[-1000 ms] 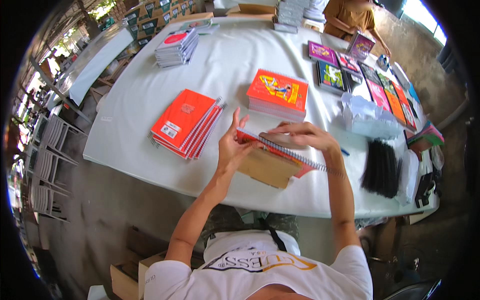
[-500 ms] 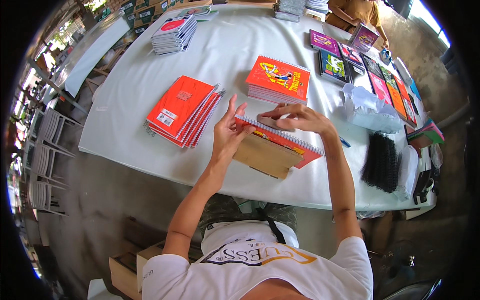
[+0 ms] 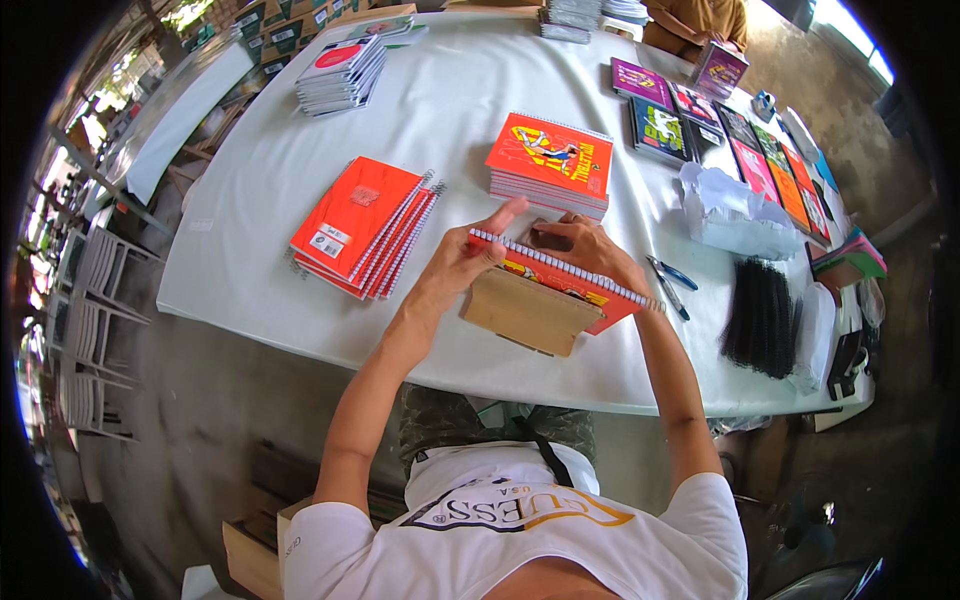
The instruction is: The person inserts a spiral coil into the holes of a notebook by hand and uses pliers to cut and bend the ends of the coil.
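Since the coil [image 3: 570,267] is probably handier on top, left hand [image 3: 458,264] pinches the red notebook [image 3: 577,285] near the worktop's [image 3: 250,270] front edge, right hand [image 3: 592,247] curled behind, grip unclear.

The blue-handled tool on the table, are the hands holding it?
No, the blue-handled tool lies on the white table, while the left hand and right hand are at the red notebook.

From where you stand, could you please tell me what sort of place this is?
Probably a notebook-binding or packing workshop: piled red spiral notebooks, what look like black binding coils, and stacked cartons suggest it.
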Action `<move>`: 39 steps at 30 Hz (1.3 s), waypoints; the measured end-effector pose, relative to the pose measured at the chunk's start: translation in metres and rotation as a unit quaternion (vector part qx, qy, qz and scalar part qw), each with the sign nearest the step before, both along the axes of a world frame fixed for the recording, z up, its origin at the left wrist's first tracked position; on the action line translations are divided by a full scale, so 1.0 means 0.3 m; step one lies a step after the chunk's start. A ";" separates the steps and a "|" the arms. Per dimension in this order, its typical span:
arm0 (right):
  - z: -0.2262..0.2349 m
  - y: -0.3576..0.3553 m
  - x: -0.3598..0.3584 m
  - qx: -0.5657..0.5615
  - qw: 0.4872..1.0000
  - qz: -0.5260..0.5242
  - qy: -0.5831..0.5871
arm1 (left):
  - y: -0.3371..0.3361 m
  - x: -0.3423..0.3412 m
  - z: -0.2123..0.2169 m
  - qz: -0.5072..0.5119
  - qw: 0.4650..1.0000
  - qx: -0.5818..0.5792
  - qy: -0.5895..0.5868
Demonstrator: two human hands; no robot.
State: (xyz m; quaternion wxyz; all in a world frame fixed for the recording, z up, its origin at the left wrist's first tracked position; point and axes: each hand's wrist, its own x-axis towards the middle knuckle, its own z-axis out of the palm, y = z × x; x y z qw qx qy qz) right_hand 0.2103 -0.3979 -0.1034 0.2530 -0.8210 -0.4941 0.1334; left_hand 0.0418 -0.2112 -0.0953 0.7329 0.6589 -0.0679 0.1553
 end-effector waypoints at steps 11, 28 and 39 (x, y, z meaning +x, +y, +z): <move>-0.180 -0.565 -0.053 -0.102 0.917 -0.302 -0.240 | -0.032 -0.200 0.292 0.145 0.965 0.212 -0.051; 0.097 -0.364 -0.507 0.219 0.963 -0.068 -0.141 | -0.323 -0.132 0.028 0.257 0.728 0.634 -0.048; 0.104 -0.355 -0.479 0.213 0.962 -0.033 -0.169 | -0.331 -0.130 0.030 0.262 0.738 0.619 -0.057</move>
